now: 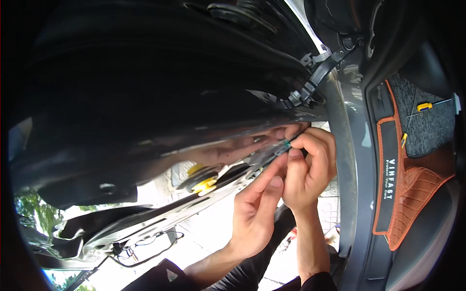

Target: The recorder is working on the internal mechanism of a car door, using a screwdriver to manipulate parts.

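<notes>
Both my hands are at the edge of a glossy black car door panel, close to the hinge side. My right hand is closed, thumb and index fingertips pinched at a small green piece on the panel's edge. Just below it, my left hand has its thumb and index finger pressed together, the index fingertip reaching toward the same edge. What lies between the left fingers, if anything, is hidden. Farther left along the edge sits a bright yellow part with black around it, mirrored in the gloss.
A metal door check arm joins door and body above my hands. The grey door sill runs down the right. Beyond are a brown-trimmed mat, a yellow-handled screwdriver and another yellow handle. A black wiring loop hangs lower left.
</notes>
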Tool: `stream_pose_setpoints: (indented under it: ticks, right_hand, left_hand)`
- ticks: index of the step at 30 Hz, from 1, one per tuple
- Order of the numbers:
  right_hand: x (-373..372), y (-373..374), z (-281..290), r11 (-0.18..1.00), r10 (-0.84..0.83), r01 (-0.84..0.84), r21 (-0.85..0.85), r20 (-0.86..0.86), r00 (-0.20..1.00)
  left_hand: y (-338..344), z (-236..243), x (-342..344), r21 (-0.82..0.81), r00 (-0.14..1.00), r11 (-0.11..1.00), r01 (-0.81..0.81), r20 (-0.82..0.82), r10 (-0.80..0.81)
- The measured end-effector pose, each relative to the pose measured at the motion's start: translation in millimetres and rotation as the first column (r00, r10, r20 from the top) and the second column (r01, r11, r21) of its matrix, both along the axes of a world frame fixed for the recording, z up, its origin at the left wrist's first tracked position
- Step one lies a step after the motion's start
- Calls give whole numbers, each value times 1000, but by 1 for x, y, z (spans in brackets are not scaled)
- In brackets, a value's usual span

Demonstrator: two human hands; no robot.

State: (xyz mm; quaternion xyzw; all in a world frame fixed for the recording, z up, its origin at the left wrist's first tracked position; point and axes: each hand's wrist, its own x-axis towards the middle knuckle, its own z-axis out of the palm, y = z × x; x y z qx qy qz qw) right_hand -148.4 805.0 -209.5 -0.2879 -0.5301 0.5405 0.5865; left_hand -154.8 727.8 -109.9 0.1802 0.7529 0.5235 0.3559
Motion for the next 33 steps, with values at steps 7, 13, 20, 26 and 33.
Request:
stream_pose_setpoints:
  ticks: [7,13,20,26,33]
  right_hand:
    - [17,14,7,984,133,-151,94,172,976]
    - [33,31,11,951,202,-262,163,310,929]
    - [37,31,9,937,283,-329,116,296,912]
    - [40,38,3,914,281,-361,185,354,892]
    - [39,36,12,905,326,-400,143,371,870]
  left_hand:
    - [18,-37,16,203,680,814,-545,675,287]
    - [40,-41,22,224,553,695,-683,781,292]
    - [51,-47,24,191,539,596,-780,689,484]
    - [64,-36,27,148,564,589,-795,538,627]
    - [66,-30,22,140,564,567,-811,442,697]
